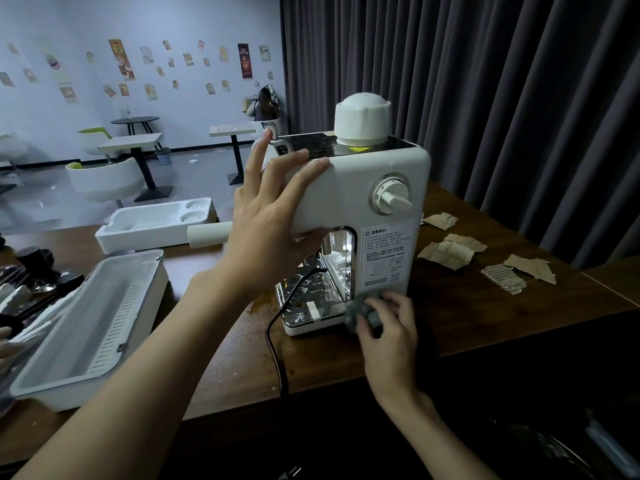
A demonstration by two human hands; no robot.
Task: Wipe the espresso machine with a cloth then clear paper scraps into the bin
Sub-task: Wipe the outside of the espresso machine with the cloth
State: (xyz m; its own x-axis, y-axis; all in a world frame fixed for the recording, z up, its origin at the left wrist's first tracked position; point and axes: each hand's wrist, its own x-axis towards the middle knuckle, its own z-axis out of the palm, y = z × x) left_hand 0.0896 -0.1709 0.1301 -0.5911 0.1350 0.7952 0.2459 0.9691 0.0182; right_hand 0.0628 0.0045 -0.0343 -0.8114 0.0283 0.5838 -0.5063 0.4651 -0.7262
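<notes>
At nine o'clock on the dark brown wooden counter (450,327) lies a long white plastic tray with a slotted insert (90,327); at the centre the left hand (273,233), fingers spread wide, grips the upper body of the white boxy espresso machine (377,209). Just below, at five o'clock, the right hand (388,327) is closed on a crumpled grey cloth (360,311) pressed to the machine's lower corner. Torn brown corrugated paper scraps (485,258) lie at three o'clock on the counter.
</notes>
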